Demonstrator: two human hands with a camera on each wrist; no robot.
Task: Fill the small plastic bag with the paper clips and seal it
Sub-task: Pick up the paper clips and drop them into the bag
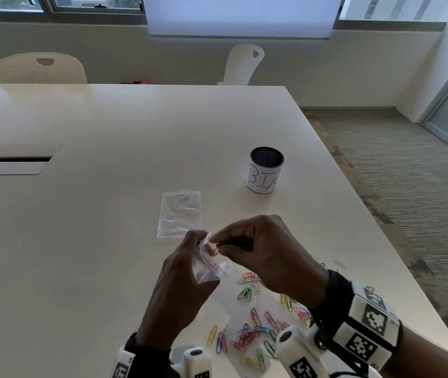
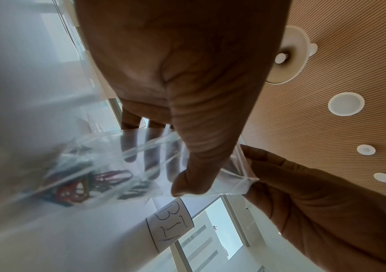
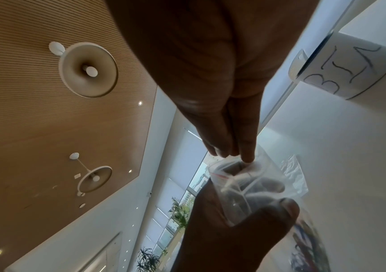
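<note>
I hold a small clear plastic bag (image 1: 208, 270) with a red-lined zip above the table. My left hand (image 1: 198, 242) grips the bag, thumb in front and fingers behind it. My right hand (image 1: 220, 245) pinches the rim at the bag's open mouth. In the left wrist view several coloured paper clips (image 2: 80, 185) lie inside the bag (image 2: 127, 162), and my right hand (image 2: 253, 177) holds its corner. In the right wrist view my right fingertips (image 3: 245, 158) touch the bag's mouth (image 3: 238, 182). Several loose coloured paper clips (image 1: 255, 331) lie on the table under my wrists.
A second clear plastic bag (image 1: 180, 214) lies flat on the white table (image 1: 94, 214) just beyond my hands. A mesh cup labelled BIN (image 1: 265, 171) stands further right. The table's right edge runs close by, with carpet beyond. Two white chairs stand at the far side.
</note>
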